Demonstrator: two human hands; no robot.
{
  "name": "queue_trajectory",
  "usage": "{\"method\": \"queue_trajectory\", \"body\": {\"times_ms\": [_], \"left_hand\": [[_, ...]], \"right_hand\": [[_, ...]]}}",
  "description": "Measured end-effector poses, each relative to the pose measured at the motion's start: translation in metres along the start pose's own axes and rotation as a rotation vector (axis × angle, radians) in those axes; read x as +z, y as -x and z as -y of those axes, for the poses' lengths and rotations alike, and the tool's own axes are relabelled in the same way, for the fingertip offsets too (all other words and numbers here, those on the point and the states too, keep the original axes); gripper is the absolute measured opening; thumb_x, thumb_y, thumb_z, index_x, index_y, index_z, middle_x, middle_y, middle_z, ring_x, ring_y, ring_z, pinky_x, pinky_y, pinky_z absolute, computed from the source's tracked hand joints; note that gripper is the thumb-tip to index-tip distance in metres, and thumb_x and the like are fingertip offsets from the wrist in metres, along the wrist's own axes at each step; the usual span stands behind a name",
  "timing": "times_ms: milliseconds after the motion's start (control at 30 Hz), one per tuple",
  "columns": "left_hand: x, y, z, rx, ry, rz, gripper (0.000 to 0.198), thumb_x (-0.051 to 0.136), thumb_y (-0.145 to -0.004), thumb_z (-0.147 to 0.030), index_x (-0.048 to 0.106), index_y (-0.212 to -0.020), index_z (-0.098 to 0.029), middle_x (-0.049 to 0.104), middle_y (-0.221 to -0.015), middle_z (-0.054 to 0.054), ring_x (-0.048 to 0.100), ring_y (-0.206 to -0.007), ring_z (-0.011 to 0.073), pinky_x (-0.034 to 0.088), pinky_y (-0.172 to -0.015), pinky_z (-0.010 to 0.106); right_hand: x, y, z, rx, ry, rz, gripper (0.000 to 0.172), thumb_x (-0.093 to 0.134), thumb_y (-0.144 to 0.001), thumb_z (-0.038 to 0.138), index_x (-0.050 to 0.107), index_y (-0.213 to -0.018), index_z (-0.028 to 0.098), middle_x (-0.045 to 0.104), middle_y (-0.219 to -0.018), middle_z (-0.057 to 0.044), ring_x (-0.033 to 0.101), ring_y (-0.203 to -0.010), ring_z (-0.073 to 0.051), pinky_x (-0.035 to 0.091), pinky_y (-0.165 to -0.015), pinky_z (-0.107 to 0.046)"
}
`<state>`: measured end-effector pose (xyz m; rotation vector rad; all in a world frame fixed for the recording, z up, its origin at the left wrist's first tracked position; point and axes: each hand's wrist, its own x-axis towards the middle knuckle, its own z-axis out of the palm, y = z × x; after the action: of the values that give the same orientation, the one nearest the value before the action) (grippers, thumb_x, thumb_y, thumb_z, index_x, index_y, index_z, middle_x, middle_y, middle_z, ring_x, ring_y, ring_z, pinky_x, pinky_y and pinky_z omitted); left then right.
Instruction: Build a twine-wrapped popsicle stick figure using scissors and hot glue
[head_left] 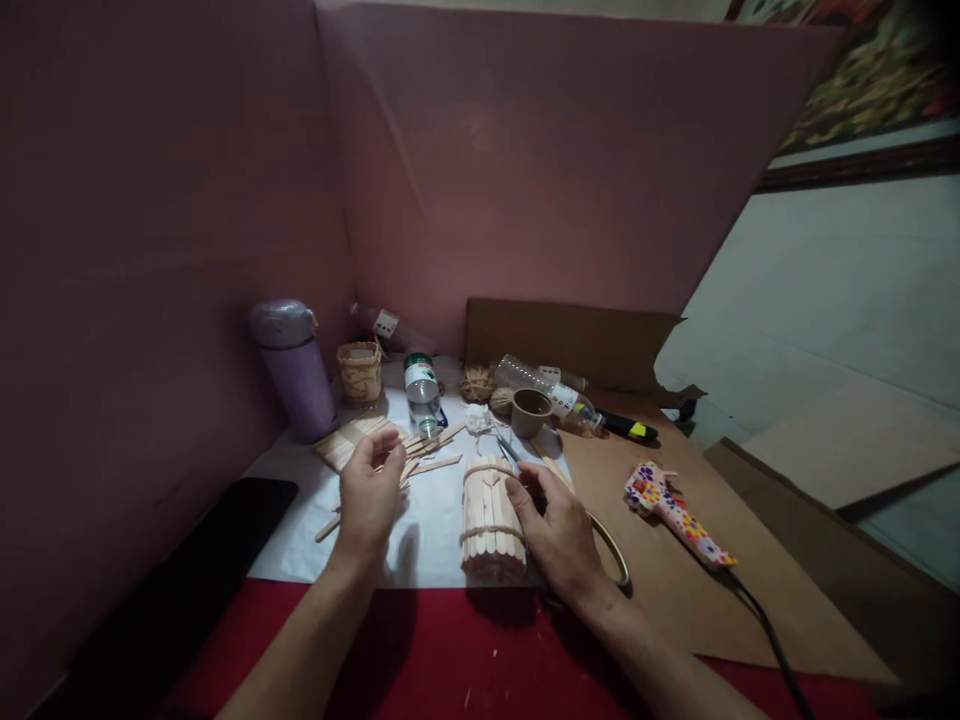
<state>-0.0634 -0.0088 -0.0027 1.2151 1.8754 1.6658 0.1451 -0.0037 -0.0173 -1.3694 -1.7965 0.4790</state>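
A small cylinder (491, 515) covered in pale wooden sticks, with two bands of twine round it, stands on the white sheet. My right hand (553, 520) is at its right side, thumb against the sticks, fingers closed on a tool with a pointed metal blade (508, 452). Left of the cylinder, my left hand (371, 490) is raised with its fingers curled in towards the thumb; anything between them is too small to tell. Loose wooden sticks (435, 464) lie behind and beside this hand. White string (478, 418) lies behind the cylinder.
Behind are a purple tumbler (296, 375), a woven cup (360, 373), a clear bottle (422, 390), twine balls (478, 383), a brown cup (532, 412) and a yellow-black cutter (630, 428). A flowered glue gun (679, 510) with a cord lies on cardboard (660, 600) at right.
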Motion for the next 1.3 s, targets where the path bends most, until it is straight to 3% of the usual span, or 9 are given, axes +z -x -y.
{"method": "queue_trajectory", "body": {"times_ms": [167, 300, 433, 533, 733, 867, 967, 1300], "left_hand": [[-0.003, -0.015, -0.025, 0.158, -0.303, 0.171, 0.013, 0.057, -0.072, -0.024, 0.069, -0.075, -0.02, 0.07, -0.075, 0.005, 0.063, -0.076, 0.021, 0.045, -0.072, 0.031], [0.003, -0.029, -0.039, 0.226, -0.574, 0.213, 0.02, 0.053, -0.073, -0.015, 0.072, -0.075, -0.022, 0.069, -0.076, 0.008, 0.061, -0.077, 0.0231, 0.041, -0.071, 0.032], [0.016, -0.036, -0.028, 0.276, -0.765, 0.342, 0.021, 0.054, -0.068, -0.008, 0.071, -0.065, -0.02, 0.066, -0.069, 0.008, 0.06, -0.075, 0.0224, 0.039, -0.069, 0.031], [0.026, -0.031, -0.015, 0.315, -0.844, 0.403, 0.017, 0.056, -0.072, -0.013, 0.071, -0.067, -0.02, 0.066, -0.071, 0.01, 0.06, -0.079, 0.0241, 0.039, -0.069, 0.031], [0.025, -0.024, -0.003, 0.36, -0.884, 0.413, 0.017, 0.055, -0.078, -0.02, 0.071, -0.072, -0.019, 0.068, -0.078, 0.011, 0.06, -0.084, 0.0243, 0.04, -0.07, 0.031], [0.011, -0.035, -0.003, 0.357, -0.88, 0.339, 0.027, 0.045, -0.083, -0.017, 0.072, -0.085, -0.019, 0.069, -0.085, 0.01, 0.059, -0.084, 0.0225, 0.039, -0.07, 0.03], [0.006, -0.04, -0.002, 0.346, -0.904, 0.291, 0.027, 0.046, -0.079, -0.012, 0.072, -0.083, -0.017, 0.069, -0.085, 0.011, 0.058, -0.087, 0.0246, 0.039, -0.072, 0.032], [0.02, -0.036, 0.009, 0.46, -0.992, 0.414, 0.029, 0.046, -0.084, -0.019, 0.073, -0.076, -0.023, 0.067, -0.084, 0.011, 0.05, -0.092, 0.0295, 0.035, -0.076, 0.038]], "right_hand": [[0.001, 0.001, 0.0, 0.0, -0.014, 0.003, 0.04, 0.041, -0.092, 0.049, 0.063, -0.105, 0.019, 0.068, -0.104, -0.009, 0.061, -0.097, -0.027, 0.045, -0.081, -0.037], [0.0, 0.002, 0.003, -0.002, -0.027, 0.002, 0.039, 0.039, -0.093, 0.048, 0.064, -0.101, 0.019, 0.069, -0.099, -0.008, 0.062, -0.093, -0.026, 0.045, -0.078, -0.035], [-0.002, 0.0, 0.005, -0.001, -0.048, -0.024, 0.037, 0.041, -0.092, 0.046, 0.065, -0.097, 0.019, 0.07, -0.096, -0.009, 0.063, -0.089, -0.025, 0.045, -0.074, -0.032], [-0.005, -0.003, 0.004, -0.007, -0.08, -0.062, 0.037, 0.041, -0.093, 0.046, 0.066, -0.091, 0.019, 0.071, -0.09, -0.007, 0.063, -0.082, -0.022, 0.044, -0.067, -0.028], [-0.015, -0.018, -0.007, 0.067, -0.017, -0.187, 0.042, 0.04, -0.091, 0.049, 0.068, -0.082, 0.019, 0.07, -0.076, -0.006, 0.059, -0.063, -0.019, 0.036, -0.053, -0.025], [-0.018, -0.023, -0.013, 0.105, 0.0, -0.208, 0.042, 0.042, -0.09, 0.05, 0.068, -0.079, 0.019, 0.069, -0.075, -0.006, 0.056, -0.06, -0.018, 0.035, -0.053, -0.025], [-0.016, -0.022, -0.015, 0.102, 0.009, -0.197, 0.039, 0.044, -0.089, 0.048, 0.067, -0.076, 0.019, 0.069, -0.076, -0.006, 0.057, -0.061, -0.018, 0.036, -0.055, -0.026], [-0.013, -0.022, -0.016, 0.081, 0.009, -0.184, 0.036, 0.045, -0.087, 0.044, 0.068, -0.075, 0.019, 0.068, -0.077, -0.007, 0.061, -0.07, -0.02, 0.04, -0.062, -0.028]]}}
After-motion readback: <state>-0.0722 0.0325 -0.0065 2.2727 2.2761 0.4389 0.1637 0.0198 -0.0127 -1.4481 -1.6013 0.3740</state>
